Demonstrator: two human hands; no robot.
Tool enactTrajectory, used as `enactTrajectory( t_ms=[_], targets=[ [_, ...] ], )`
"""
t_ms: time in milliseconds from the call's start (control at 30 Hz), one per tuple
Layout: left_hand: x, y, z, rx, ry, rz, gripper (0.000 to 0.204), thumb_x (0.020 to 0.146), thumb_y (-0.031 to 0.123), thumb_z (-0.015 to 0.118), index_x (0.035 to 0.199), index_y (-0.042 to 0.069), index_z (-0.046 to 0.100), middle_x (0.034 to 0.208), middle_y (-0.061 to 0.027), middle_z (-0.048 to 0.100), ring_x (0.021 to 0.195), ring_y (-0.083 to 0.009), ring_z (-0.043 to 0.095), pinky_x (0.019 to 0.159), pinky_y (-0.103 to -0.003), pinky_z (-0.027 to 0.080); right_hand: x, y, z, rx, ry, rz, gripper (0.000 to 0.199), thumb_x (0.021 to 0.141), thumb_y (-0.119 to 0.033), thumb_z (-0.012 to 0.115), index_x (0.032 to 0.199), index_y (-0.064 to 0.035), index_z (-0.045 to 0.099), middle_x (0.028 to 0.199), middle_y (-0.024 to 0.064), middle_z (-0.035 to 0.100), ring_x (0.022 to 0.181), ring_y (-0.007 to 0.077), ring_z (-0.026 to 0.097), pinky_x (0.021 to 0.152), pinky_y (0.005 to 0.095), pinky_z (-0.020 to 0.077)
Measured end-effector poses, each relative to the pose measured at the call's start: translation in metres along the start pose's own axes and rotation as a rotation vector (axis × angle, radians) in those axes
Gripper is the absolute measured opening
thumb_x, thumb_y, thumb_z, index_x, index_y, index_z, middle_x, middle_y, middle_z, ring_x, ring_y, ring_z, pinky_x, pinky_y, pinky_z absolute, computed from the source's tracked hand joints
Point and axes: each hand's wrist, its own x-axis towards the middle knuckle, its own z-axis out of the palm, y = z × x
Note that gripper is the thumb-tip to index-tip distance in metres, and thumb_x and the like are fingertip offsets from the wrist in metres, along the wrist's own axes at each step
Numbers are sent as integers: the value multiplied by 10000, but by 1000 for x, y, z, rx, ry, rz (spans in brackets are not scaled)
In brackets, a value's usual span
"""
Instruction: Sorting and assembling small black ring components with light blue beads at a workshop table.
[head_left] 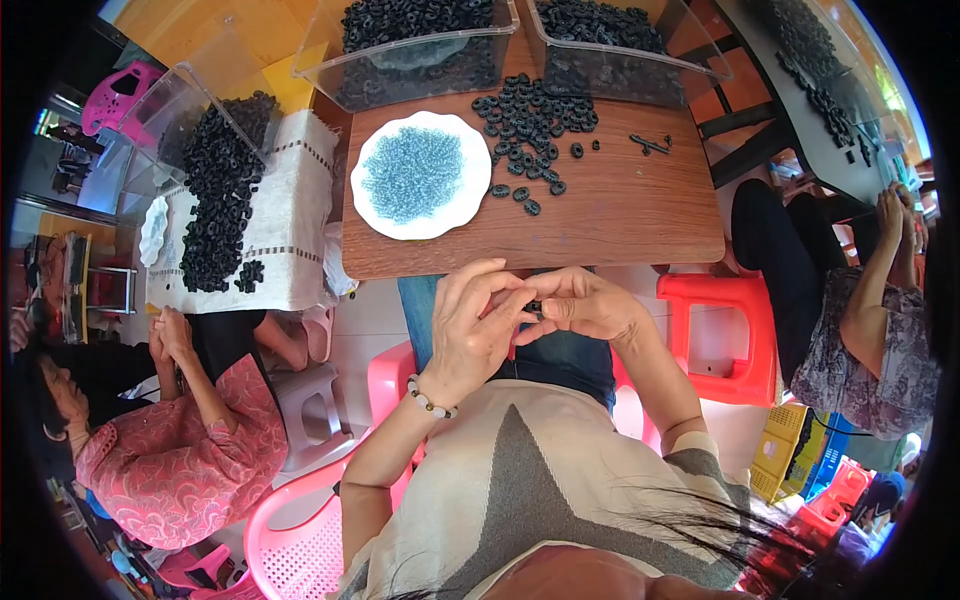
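In front of my body, just off the near edge of the brown table [640, 225], both my hands meet at the fingertips. My right hand [590, 308] pinches a small black oval part [536, 306], mostly covered by the fingers. The fingers of my left hand [470, 318], with a beaded bracelet at its wrist, press together against the same part; whether they hold something smaller is hidden. Beyond my hands, a white scalloped plate [372, 212] carries many tiny clear bluish pieces. Right of it lies a loose spread of black oval parts [525, 125].
Two clear bins [420, 75] [620, 70] of black parts stand at the far side. Thin dark sticks [652, 145] lie toward the right. People sit at a cloth-covered table [305, 215] on the left and a grey table [800, 90] on the right. A red stool [690, 330] stands nearby.
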Motion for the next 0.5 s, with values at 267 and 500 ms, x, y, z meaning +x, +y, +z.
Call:
enactTrajectory(
  t_ms=[267,500],
  targets=[
    [2,-3,0,-22,-36,28,340,728,93,773,1065,50,777,1104,-61,681,1195,-311,613,961,-461,489,6,26,-5,30,90,-63,433,1013,-242,684,1339,37,628,1204,100,698,1128,187,670,1052,430,549],
    [3,-12,6,-72,1,-98,331,737,179,840,1042,61,783,1056,-52,665,1150,-305,619,924,-452,489,3,7,8,51,161,-35,523,997,-377,694,1345,6,620,1169,105,706,1105,211,688,1001,402,581]
  ],
)
